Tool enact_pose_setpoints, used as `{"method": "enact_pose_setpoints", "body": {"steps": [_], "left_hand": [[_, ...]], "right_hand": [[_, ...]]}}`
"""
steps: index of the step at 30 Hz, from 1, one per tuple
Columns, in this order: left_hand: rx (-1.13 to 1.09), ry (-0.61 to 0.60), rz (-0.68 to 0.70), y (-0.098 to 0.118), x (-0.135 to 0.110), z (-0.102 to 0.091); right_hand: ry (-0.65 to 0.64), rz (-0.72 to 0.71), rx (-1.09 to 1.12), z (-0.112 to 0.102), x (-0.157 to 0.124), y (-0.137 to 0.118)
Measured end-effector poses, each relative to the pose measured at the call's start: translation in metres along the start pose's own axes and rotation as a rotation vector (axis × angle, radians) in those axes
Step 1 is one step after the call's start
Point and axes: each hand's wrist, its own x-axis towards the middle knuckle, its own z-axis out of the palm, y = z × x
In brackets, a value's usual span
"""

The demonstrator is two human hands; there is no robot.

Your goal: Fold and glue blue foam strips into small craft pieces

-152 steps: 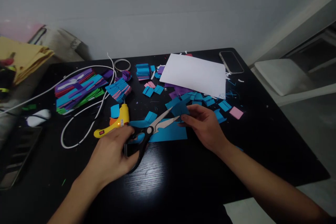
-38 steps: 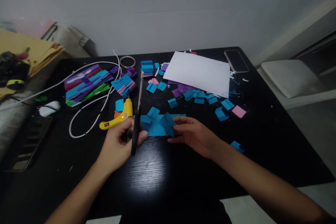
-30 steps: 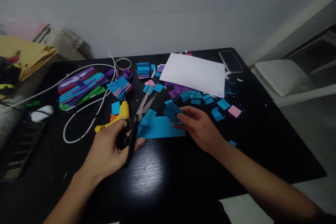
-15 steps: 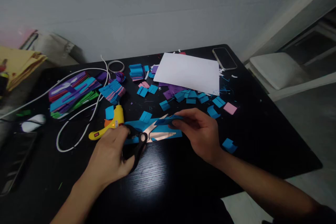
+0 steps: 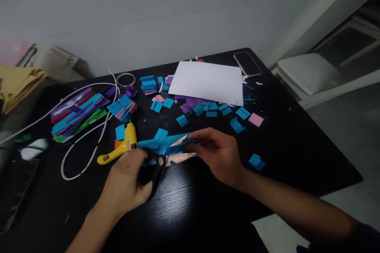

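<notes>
Mid-cut through blue strip [image 5: 172, 142]
Left grip [image 5: 127, 184] closed on scissors [image 5: 162, 161], right grip [image 5: 219, 154] pinches blue strip; cut squares [image 5: 212, 106] lie beyond, some length seemingly uncut.

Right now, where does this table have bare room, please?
Bare: the table's near strip below the left hand, holding scissors, and right hand, and its right edge below the phone. Crowded: blue scraps mid-table; glue gun, cable, strip pile at left.

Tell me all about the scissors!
The scissors have black handles and shiny metal blades. The left hand grips the handles over the black table. The blades are open, pointing right, with the blue paper between them. The right hand holds that paper.
</notes>
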Motion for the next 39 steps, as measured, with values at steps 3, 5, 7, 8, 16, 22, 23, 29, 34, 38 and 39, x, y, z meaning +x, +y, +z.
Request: {"method": "enact_pose_setpoints", "body": {"steps": [3, 5, 7, 8, 16, 22, 23, 29, 34, 38, 39], "left_hand": [[0.011, 0.022, 0.014, 0.0003, -0.0004, -0.0004], [0.019, 0.027, 0.019, 0.0002, -0.0007, -0.0008], [0.020, 0.022, 0.024, 0.0001, -0.0008, -0.0010], [0.016, 0.020, 0.028, 0.0001, -0.0007, -0.0011], [-0.019, 0.006, 0.023, 0.0040, 0.0021, -0.0021], [-0.039, -0.010, 0.025, 0.0056, 0.0051, -0.0032], [-0.040, -0.008, 0.027, 0.0055, 0.0054, -0.0030], [-0.020, 0.007, 0.053, 0.0040, 0.0051, -0.0025], [-0.006, 0.024, 0.075, 0.0039, 0.0035, -0.0048], [-0.037, -0.016, 0.046, 0.0022, 0.0016, -0.0053], [-0.049, -0.014, 0.041, 0.0016, 0.0011, -0.0052]], "right_hand": [[0.000, 0.012, 0.002, 0.0007, 0.0001, -0.0004], [0.002, 0.026, 0.007, 0.0013, 0.0002, -0.0010], [0.005, 0.031, 0.016, 0.0016, 0.0004, -0.0015], [0.006, 0.032, 0.021, 0.0016, 0.0004, -0.0017], [0.001, 0.060, 0.031, -0.0006, 0.0002, 0.0000], [0.007, 0.101, 0.081, -0.0007, -0.0006, 0.0020], [0.009, 0.111, 0.091, -0.0006, -0.0006, 0.0018], [0.014, 0.169, 0.109, 0.0001, 0.0000, -0.0007], [0.030, 0.173, 0.108, 0.0005, 0.0007, -0.0016], [0.045, 0.167, 0.069, 0.0006, 0.0011, -0.0012], [0.049, 0.166, 0.066, 0.0005, 0.0012, -0.0012]]}}
